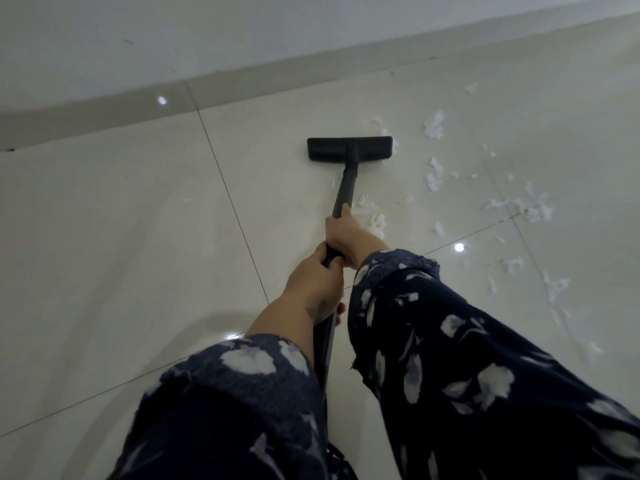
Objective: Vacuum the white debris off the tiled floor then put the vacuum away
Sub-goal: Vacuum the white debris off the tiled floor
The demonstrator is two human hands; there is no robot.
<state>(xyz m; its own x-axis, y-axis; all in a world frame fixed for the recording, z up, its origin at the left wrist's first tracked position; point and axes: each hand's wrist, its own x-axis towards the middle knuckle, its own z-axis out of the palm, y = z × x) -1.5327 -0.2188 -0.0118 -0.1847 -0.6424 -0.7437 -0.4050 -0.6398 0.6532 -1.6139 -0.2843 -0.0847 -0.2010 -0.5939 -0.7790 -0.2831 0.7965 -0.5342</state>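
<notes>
Far left: wall (104, 36) meets tiled floor (104, 220) along a pale skirting strip (86, 109) running diagonally up to the right. Left tiles are bare and glossy, with grout lines crossing; wide open floor there.

Centre: left hand (313, 282) wrapped shut around the black vacuum wand (343, 192), lower on the shaft. Right hand (341, 237) clamped on the same wand just ahead of it, the two hands touching. Both sleeves dark with a white floral print. Wand slants forward to the flat black floor head (349, 148), which lies on the tile, well short of the skirting.

Right: white debris (434, 128) lies scattered from just beside the head's right end outward, with scraps beside the wand near the right hand and more spread toward the right edge.
</notes>
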